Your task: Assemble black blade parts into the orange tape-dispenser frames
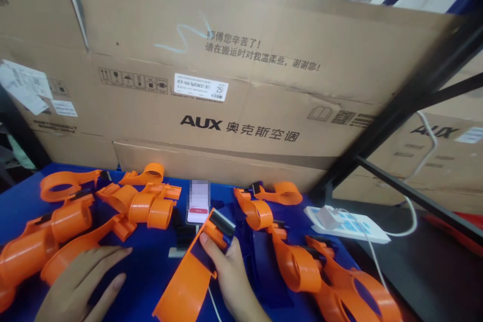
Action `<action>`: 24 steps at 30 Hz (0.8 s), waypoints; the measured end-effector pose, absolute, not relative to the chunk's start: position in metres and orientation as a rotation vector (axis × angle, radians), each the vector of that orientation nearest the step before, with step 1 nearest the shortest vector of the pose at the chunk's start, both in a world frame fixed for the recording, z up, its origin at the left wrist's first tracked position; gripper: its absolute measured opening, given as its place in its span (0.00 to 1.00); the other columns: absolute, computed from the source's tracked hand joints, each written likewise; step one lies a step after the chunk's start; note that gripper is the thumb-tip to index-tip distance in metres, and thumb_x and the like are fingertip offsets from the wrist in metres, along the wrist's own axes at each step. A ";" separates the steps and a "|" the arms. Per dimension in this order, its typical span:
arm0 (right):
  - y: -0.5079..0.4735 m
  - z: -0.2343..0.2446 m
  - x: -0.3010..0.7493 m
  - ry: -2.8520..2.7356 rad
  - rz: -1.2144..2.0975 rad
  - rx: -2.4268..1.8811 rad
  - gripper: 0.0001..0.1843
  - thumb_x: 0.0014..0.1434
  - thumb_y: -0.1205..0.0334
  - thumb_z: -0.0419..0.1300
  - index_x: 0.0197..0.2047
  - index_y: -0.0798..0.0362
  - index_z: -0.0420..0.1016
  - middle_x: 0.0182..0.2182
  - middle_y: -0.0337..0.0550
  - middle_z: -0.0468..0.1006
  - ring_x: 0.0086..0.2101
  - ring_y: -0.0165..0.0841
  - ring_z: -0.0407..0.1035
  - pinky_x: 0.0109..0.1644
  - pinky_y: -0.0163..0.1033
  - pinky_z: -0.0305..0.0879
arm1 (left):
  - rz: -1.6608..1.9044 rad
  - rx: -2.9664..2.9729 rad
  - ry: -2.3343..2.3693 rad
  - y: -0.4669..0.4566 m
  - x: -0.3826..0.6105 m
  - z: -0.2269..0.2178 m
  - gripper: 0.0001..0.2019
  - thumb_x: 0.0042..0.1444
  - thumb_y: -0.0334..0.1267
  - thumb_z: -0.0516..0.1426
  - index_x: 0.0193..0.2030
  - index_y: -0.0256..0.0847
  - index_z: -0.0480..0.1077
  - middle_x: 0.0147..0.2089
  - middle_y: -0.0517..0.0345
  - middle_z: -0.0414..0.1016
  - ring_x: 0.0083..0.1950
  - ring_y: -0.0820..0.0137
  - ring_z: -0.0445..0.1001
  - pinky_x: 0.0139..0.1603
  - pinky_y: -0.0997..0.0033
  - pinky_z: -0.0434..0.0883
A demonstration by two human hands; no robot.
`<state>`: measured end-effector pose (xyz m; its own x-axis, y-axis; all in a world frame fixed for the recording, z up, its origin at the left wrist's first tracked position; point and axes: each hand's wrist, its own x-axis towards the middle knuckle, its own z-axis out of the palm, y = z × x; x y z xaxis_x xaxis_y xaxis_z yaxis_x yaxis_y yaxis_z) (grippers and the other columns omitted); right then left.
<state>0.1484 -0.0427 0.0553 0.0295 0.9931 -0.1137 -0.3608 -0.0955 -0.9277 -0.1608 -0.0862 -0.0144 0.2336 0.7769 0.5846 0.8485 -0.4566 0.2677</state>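
My right hand (230, 266) is wrapped round an orange tape dispenser (184, 287), its thumb pressed on the head end. A dark toothed cutter strip (223, 222) lies across the top of that head. At the lower left my left hand (81, 282) is stretched flat, fingers apart and holding nothing. Just beyond its fingers rests another orange tape dispenser (81, 244); whether they touch I cannot tell. More orange dispensers (151, 209) lie in a group at the left. Several others (298, 264) are strewn to the right, some with dark head parts.
A phone (198, 206) stands upright on the blue tabletop (139, 271), a cable below it. To the right lies a white power strip (347, 224) with a plug and cords. Large cardboard boxes (241, 121) wall off the back, beside a black rack post (388, 105).
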 end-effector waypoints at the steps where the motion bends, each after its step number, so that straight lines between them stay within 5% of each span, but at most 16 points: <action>1: -0.042 0.053 0.149 -0.871 1.397 -1.044 0.20 0.50 0.48 0.76 0.40 0.52 0.83 0.37 0.45 0.85 0.39 0.44 0.79 0.46 0.46 0.76 | -1.062 -2.407 -1.595 -0.084 -0.151 -0.008 0.23 0.63 0.43 0.61 0.65 0.53 0.71 0.59 0.54 0.82 0.60 0.51 0.78 0.63 0.52 0.72; 4: -0.043 0.047 0.151 -0.925 1.405 -1.061 0.21 0.48 0.52 0.76 0.43 0.52 0.83 0.39 0.45 0.85 0.42 0.44 0.79 0.48 0.47 0.74 | -1.223 -2.569 -1.709 -0.072 -0.110 0.016 0.23 0.64 0.44 0.61 0.66 0.54 0.71 0.62 0.55 0.79 0.63 0.53 0.76 0.65 0.55 0.71; 7: -0.043 0.045 0.155 -0.986 1.447 -1.061 0.18 0.47 0.57 0.74 0.42 0.52 0.83 0.38 0.43 0.85 0.43 0.45 0.78 0.50 0.47 0.73 | -1.581 -2.750 -1.900 -0.050 -0.066 0.043 0.21 0.70 0.46 0.54 0.68 0.54 0.69 0.58 0.53 0.81 0.54 0.57 0.80 0.57 0.57 0.75; 12: -0.039 0.053 0.157 -1.085 1.461 -1.090 0.15 0.49 0.61 0.70 0.42 0.52 0.84 0.39 0.41 0.85 0.45 0.44 0.76 0.53 0.46 0.70 | -1.942 -3.232 -1.873 -0.009 -0.019 0.063 0.20 0.63 0.50 0.61 0.58 0.46 0.77 0.47 0.52 0.83 0.45 0.58 0.79 0.52 0.58 0.75; 16: -0.032 0.054 0.156 -1.158 1.436 -1.019 0.14 0.54 0.56 0.71 0.43 0.52 0.82 0.32 0.38 0.80 0.36 0.36 0.72 0.45 0.39 0.69 | -2.195 -3.146 -1.964 0.009 -0.013 0.053 0.15 0.61 0.51 0.63 0.43 0.42 0.80 0.42 0.54 0.82 0.46 0.58 0.78 0.51 0.62 0.74; 21: -0.028 0.051 0.157 -1.223 1.333 -1.107 0.21 0.61 0.43 0.68 0.39 0.55 0.80 0.19 0.28 0.60 0.21 0.24 0.49 0.27 0.30 0.51 | -2.450 -2.736 -2.134 0.013 -0.022 0.038 0.15 0.60 0.50 0.63 0.45 0.42 0.80 0.42 0.55 0.82 0.50 0.56 0.77 0.50 0.65 0.73; 24: -0.028 0.053 0.157 -1.337 1.299 -1.106 0.24 0.66 0.41 0.61 0.44 0.55 0.82 0.24 0.34 0.69 0.25 0.28 0.58 0.31 0.32 0.58 | -2.485 -2.670 -2.165 0.011 -0.023 0.037 0.15 0.60 0.50 0.64 0.45 0.42 0.80 0.41 0.55 0.82 0.51 0.56 0.78 0.51 0.64 0.74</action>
